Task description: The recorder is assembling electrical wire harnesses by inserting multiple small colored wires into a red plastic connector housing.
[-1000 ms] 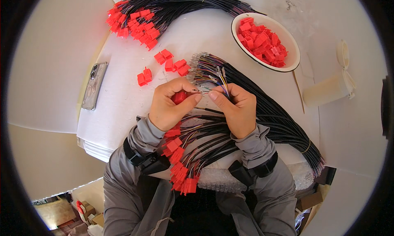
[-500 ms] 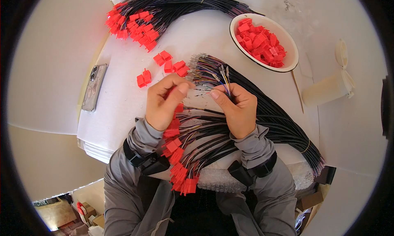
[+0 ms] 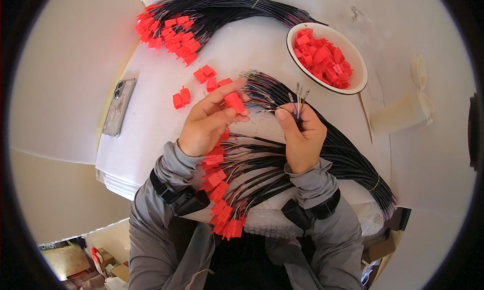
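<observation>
My left hand (image 3: pixel 204 123) holds a red plastic connector housing (image 3: pixel 234 102) between thumb and fingers. Just to its right, my right hand (image 3: pixel 305 139) pinches the end of a wire harness, whose thin coloured wires with metal terminals (image 3: pixel 299 94) stick up past the fingertips. Some of those wires point left toward the housing, with a gap between. Under and beyond my right hand lies a bundle of black cables (image 3: pixel 348 154) with bare terminals at its far end. Finished-looking harnesses with red connectors (image 3: pixel 216 178) lie fanned out below my hands.
Loose red housings (image 3: pixel 182 97) lie beyond my left hand. A white bowl (image 3: pixel 359 83) of red housings stands at the far right, near a pale lidded container (image 3: pixel 398 112) and a thin stick (image 3: pixel 365 116). Another cable bundle (image 3: pixel 227 10) lies at the back; a phone (image 3: pixel 119 107) lies left.
A red housing now shows in my left hand, which before was pinched near the wire ends. My right hand has shifted slightly right with the wires.
</observation>
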`<action>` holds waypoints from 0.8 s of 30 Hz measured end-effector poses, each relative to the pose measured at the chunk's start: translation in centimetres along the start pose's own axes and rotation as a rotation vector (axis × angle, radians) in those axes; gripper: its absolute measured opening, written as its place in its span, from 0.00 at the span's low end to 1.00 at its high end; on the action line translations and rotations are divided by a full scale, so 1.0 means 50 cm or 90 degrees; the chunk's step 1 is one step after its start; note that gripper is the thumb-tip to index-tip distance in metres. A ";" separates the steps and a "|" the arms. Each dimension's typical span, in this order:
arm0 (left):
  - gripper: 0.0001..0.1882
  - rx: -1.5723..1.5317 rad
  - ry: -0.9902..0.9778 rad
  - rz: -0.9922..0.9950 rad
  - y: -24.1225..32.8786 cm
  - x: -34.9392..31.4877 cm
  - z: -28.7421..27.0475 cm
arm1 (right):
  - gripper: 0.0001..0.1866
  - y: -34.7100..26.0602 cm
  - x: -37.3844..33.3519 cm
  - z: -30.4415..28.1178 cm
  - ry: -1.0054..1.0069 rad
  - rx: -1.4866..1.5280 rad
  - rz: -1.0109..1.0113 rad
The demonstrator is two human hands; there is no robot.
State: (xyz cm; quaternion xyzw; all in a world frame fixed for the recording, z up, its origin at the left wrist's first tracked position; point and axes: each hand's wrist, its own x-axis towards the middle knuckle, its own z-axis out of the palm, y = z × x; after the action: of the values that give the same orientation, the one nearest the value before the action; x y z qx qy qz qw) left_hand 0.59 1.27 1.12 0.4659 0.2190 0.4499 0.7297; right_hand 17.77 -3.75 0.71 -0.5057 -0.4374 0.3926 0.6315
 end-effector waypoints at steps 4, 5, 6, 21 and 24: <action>0.27 0.068 0.011 0.010 -0.002 0.001 -0.002 | 0.06 0.001 0.000 -0.001 0.035 -0.042 -0.063; 0.26 0.090 0.015 0.046 -0.006 0.003 -0.004 | 0.06 0.001 0.000 -0.001 0.041 -0.048 -0.068; 0.25 0.112 0.019 0.082 -0.009 0.004 -0.008 | 0.06 0.001 0.000 0.000 0.039 -0.048 -0.070; 0.15 0.270 -0.007 0.138 -0.010 0.001 -0.004 | 0.06 0.003 0.003 0.002 0.030 -0.079 -0.137; 0.15 0.293 -0.022 0.153 -0.009 0.001 -0.007 | 0.06 0.003 0.002 0.002 0.020 -0.097 -0.134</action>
State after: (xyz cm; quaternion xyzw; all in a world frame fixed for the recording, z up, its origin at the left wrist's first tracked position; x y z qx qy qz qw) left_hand 0.58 1.42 0.59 0.6500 0.2461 0.4635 0.5497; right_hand 17.71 -3.59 0.58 -0.5096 -0.5069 0.2817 0.6356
